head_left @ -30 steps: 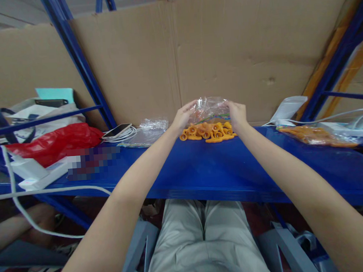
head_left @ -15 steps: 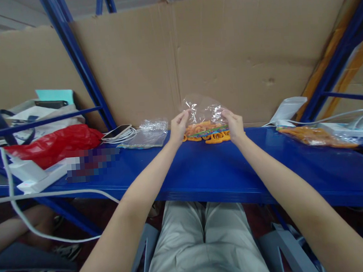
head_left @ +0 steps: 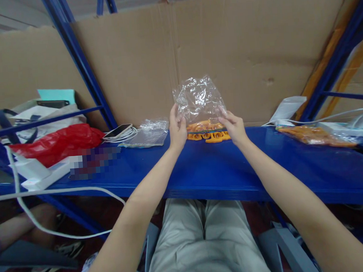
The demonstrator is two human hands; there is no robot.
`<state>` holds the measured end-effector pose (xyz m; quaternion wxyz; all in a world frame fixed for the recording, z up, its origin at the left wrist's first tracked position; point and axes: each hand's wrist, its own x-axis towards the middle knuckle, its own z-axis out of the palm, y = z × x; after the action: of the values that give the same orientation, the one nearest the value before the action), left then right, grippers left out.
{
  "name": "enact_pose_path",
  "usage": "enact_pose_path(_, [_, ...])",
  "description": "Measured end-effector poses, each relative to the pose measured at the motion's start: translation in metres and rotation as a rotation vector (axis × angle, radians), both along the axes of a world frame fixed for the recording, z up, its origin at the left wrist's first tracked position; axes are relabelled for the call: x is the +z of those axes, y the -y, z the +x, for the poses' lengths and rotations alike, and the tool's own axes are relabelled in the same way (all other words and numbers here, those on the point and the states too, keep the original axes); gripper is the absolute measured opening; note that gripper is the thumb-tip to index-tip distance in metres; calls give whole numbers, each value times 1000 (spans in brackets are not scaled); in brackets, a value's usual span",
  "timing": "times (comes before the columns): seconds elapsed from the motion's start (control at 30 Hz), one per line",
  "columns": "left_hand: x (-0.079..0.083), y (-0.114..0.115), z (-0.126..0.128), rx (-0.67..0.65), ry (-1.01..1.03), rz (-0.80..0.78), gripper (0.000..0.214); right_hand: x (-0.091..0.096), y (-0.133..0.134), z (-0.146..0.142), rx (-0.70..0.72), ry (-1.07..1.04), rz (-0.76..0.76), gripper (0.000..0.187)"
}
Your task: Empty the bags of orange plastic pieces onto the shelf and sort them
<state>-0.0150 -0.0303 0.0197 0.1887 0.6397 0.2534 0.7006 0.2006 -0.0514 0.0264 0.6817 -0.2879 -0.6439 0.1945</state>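
A clear plastic bag [head_left: 199,97] stands raised between my hands, crinkled and shiny, in front of the cardboard. My left hand [head_left: 177,130] grips its left side, fingers pointing up. On the other side my right hand [head_left: 233,126] pinches the bag's lower right part. Several orange plastic pieces [head_left: 217,137], some with curled shapes, lie on the blue shelf just below and behind the bag. Part of the orange pile shows through the clear film. Whether anything is inside the bag, I cannot tell.
To the left lie a flat clear bag [head_left: 150,134], a phone [head_left: 119,131] with a white cable, a red plastic bag [head_left: 60,142] and a white power strip [head_left: 52,172]. On the right is a bag of orange pieces [head_left: 318,135]. Cardboard [head_left: 225,46] walls the back; another person's leg shows lower left.
The clear bag has been lifted and now spreads higher. My left hand has turned more upright, and the coloured strip across the bag is lower and less visible.
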Motion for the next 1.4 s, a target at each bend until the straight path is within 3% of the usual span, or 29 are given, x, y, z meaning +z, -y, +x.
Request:
enact_pose_path(0.17, [6,4,3,-84,157,-301,65,1,5,-1,146,-44,-301,15])
enact_pose_path(0.33, [10,15,11,-132,142,-583,67,9,12,1,121,-246,-556,11])
enact_pose_path(0.4, [10,19,12,-134,127,-646,70,12,14,1,111,-307,-630,4])
enact_pose_path(0.53, [11,21,14,-112,111,-668,77,14,14,0,163,-343,-733,15])
enact_pose_path(0.63, [12,21,14,-138,82,-655,77,12,13,0,204,-330,-732,9])
enact_pose_path(0.73, [11,20,14,-200,81,-659,73,10,12,1,158,-343,-696,12])
enact_pose_path(0.93, [7,19,11,-288,185,-816,28,5,14,-5,111,-384,-688,18])
enact_pose_path(1.13, [7,20,10,-183,240,-834,23,-1,13,-12,115,-429,-679,23])
enact_pose_path(1.4, [9,23,13,-64,184,-819,39,-4,10,-13,16,-420,-645,29])
